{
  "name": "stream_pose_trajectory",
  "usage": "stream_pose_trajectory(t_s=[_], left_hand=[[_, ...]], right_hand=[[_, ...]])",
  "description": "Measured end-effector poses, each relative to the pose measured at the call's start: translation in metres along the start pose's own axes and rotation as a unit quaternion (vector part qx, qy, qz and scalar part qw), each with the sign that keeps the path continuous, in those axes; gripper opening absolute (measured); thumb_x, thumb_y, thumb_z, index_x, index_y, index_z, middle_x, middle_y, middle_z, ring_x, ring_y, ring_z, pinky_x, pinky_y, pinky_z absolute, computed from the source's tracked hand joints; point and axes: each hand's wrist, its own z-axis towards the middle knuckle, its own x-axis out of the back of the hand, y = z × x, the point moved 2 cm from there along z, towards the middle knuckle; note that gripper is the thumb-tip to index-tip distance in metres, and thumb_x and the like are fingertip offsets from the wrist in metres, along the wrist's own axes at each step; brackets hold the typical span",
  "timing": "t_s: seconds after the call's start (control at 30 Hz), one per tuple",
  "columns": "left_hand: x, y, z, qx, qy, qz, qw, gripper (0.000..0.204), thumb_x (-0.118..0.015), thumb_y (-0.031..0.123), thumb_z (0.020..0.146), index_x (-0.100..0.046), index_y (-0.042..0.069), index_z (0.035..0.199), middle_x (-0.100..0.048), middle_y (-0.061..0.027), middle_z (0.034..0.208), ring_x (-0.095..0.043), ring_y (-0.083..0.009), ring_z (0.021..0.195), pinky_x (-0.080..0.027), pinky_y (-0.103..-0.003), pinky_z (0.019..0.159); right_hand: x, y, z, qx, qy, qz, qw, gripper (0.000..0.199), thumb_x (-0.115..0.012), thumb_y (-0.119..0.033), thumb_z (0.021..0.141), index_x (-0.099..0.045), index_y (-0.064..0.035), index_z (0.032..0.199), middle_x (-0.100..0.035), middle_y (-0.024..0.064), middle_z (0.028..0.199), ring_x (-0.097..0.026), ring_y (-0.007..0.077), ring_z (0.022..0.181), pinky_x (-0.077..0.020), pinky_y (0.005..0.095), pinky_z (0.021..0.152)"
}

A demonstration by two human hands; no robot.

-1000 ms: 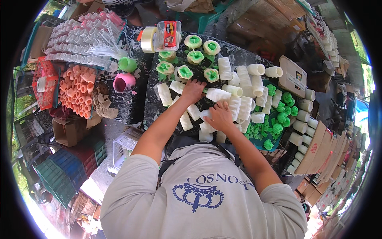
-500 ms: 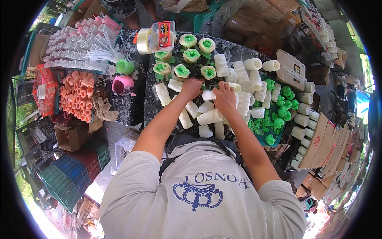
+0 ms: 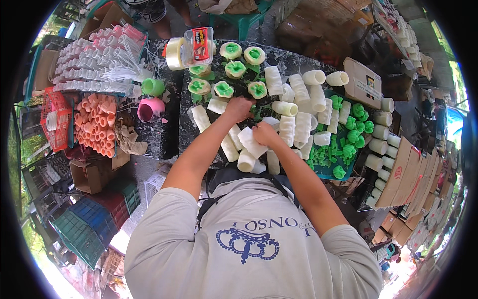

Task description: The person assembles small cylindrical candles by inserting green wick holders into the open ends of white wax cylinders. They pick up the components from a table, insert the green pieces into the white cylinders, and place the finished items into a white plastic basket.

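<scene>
My right hand is closed at the edge of a pale white block-like piece, whose material I cannot make out. Farther forward and to the left, my left hand has its fingers drawn together close to the tabletop, beside some green scraps; what they hold, if anything, is hidden. Just beyond it stand several cream round cups with green flower-shaped tops. White wavy-sided cylinders lie around both hands, and one open-ended cylinder rests nearest my body.
A teal tray of green shaped pieces sits at right, near a cardboard box. Tape rolls and a clear container stand at the back. Left are a pink cup, orange cups and white tubes.
My right hand has moved toward my body and left, with the white piece now under its fingers. The open-ended cylinder sits nearer me. My left hand has barely moved.
</scene>
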Motion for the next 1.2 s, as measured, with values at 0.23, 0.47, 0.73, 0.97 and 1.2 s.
stream_pose_trajectory(t_s=[0.23,0.47,0.73,0.97,1.2], left_hand=[[-0.020,-0.009,0.020,0.029,-0.048,0.073,0.996,0.038,-0.083,0.036,0.079,-0.074,0.013,0.107,-0.075,-0.0128,0.099,-0.071,-0.0331,0.103,-0.058,-0.047,0.085],[-0.017,0.000,0.015,-0.012,0.045,0.061,0.997,0.044,-0.084,0.036,0.078,-0.070,0.004,0.104,-0.071,-0.0176,0.110,-0.058,-0.0366,0.120,-0.054,-0.050,0.091],[-0.024,0.003,0.012,0.102,-0.027,-0.046,0.993,0.037,-0.078,0.034,0.083,-0.069,0.002,0.101,-0.074,-0.0227,0.095,-0.072,-0.0404,0.098,-0.059,-0.050,0.086],[-0.028,0.022,0.013,0.169,-0.004,-0.147,0.975,0.042,-0.068,0.037,0.094,-0.071,0.000,0.115,-0.073,-0.0288,0.106,-0.069,-0.0453,0.106,-0.054,-0.054,0.094],[-0.035,0.026,0.010,0.269,0.032,-0.208,0.940,0.050,-0.077,0.039,0.087,-0.069,-0.006,0.106,-0.073,-0.0305,0.103,-0.070,-0.0460,0.104,-0.055,-0.052,0.092]], right_hand=[[0.025,-0.054,-0.027,0.154,0.333,-0.264,0.892,0.019,-0.074,-0.024,0.084,-0.070,-0.0095,0.095,-0.069,0.0102,0.104,-0.065,0.0312,0.108,-0.0516,0.0466,0.090],[0.053,-0.018,-0.009,0.094,0.159,-0.253,0.950,0.034,-0.075,-0.036,0.084,-0.070,-0.0066,0.101,-0.075,0.0134,0.098,-0.071,0.0344,0.099,-0.0487,0.0473,0.095],[0.044,-0.017,-0.003,0.059,0.167,-0.152,0.972,0.044,-0.073,-0.040,0.085,-0.069,-0.0049,0.112,-0.075,0.0176,0.102,-0.071,0.0351,0.104,-0.0429,0.0495,0.106],[0.009,0.022,0.045,-0.094,0.198,0.013,0.976,0.046,-0.073,-0.038,0.079,-0.072,-0.0095,0.116,-0.048,0.0289,0.145,-0.039,0.0470,0.141,-0.0277,0.0527,0.120],[0.036,0.009,0.017,-0.075,0.131,0.037,0.988,0.052,-0.073,-0.035,0.083,-0.066,-0.0094,0.127,-0.040,0.0278,0.151,-0.041,0.0464,0.138,-0.0307,0.0514,0.120]])
